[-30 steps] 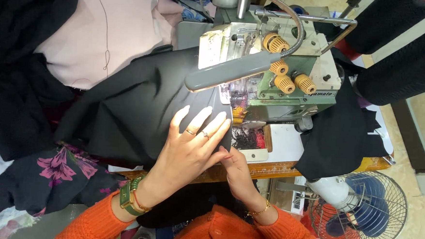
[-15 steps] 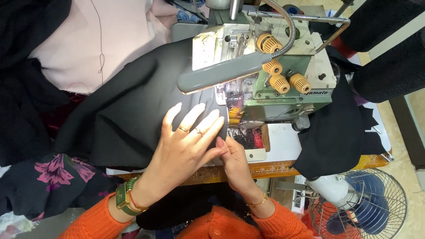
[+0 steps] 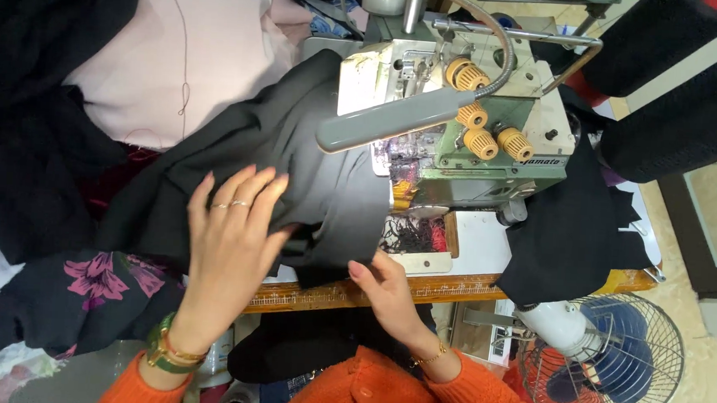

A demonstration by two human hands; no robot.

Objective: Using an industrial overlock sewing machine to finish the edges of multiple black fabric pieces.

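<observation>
While my left hand (image 3: 232, 236) lies flat with its fingers spread on the dark charcoal woven fabric (image 3: 295, 169), pressing it down rather than gripping it, my right hand (image 3: 385, 291) pinches the near edge of the same cloth between thumb and fingertips, close to the front of the wooden table edge with its printed ruler strip (image 3: 444, 289). The fabric drapes from the left side of the table up toward the pale green and cream overlock sewing machine (image 3: 477, 126), and its far end lies under the grey tube-shaped machine lamp (image 3: 395, 122) on a flexible neck. Four yellow ribbed tension knobs (image 3: 481, 118) stand on the machine's face. A small tangle of black and red thread scraps (image 3: 414, 233) sits just right of the cloth, below the machine. A pale pink garment (image 3: 170, 53) lies beyond the charcoal fabric, and a black cloth with pink flowers (image 3: 101, 282) hangs near my left wrist. Right of the machine another black piece of cloth (image 3: 570, 229) hangs over the table, with a round wire-caged fan (image 3: 612, 362) on the floor below it. My sleeves are orange knit (image 3: 389, 391).
</observation>
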